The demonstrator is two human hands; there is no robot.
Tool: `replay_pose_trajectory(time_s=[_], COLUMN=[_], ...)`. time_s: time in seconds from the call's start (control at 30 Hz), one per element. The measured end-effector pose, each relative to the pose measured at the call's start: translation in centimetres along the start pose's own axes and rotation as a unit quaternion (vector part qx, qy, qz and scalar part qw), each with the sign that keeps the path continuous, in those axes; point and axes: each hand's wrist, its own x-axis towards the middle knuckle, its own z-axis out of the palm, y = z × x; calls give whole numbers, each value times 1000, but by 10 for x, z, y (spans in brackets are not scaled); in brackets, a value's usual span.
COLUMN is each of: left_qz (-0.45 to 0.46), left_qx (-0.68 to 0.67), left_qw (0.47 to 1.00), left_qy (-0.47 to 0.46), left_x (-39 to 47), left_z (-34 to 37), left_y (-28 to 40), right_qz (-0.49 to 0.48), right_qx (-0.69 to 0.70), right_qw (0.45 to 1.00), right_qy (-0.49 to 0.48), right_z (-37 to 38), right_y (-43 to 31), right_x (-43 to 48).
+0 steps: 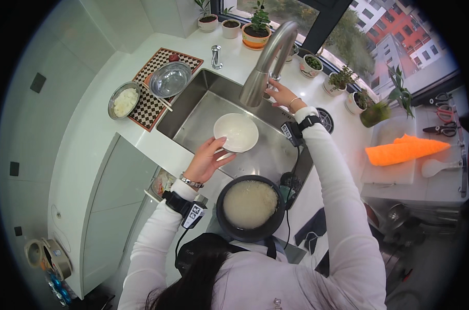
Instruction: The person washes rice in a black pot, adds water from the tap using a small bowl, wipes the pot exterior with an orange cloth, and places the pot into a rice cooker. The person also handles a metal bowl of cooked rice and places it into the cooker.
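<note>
My left hand (pixel 209 159) grips a white bowl (pixel 236 132) by its near-left rim, thumb over the edge, above the stainless steel sink (pixel 197 112). The bowl's inside looks wet. At the base of the brushed-metal faucet (pixel 257 73), my right hand (pixel 281 95) has its fingers at the handle, partly hidden behind the spout. The faucet head hangs over the sink, behind the bowl. Nearest to me, a dark round pot (pixel 221 211) stands at the sink's front edge and holds cloudy liquid (pixel 250 203) with pale grains.
Left of the sink, a glass bowl (pixel 170 79) rests on a checkered mat (pixel 147 108), beside a metal bowl of white food (pixel 125 101). Potted plants (pixel 256 33) line the windowsill. An orange cloth (pixel 404 150) lies on a white cutting board (pixel 391 174) at right.
</note>
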Motion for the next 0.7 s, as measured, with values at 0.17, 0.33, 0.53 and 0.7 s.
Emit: replay_pose_trajectory(time_s=[0.17, 0.33, 0.53, 0.7], left_qz=[5, 12, -7, -22], left_qx=[-35, -48, -72, -98], left_qw=[999, 998, 997, 994], left_qy=[-22, -41, -36, -45], left_x=[20, 35, 47, 52], left_z=[0, -1, -1, -3], left_y=[-7, -1, 2, 1], right_qz=[22, 51, 69, 79], right_qx=[30, -18, 9, 26], right_qw=[997, 995, 996, 995], right_qy=[-73, -84, -63, -48], right_z=[-6, -4, 2, 4], right_y=[1, -2, -3, -4], right_x=[17, 5, -3, -6])
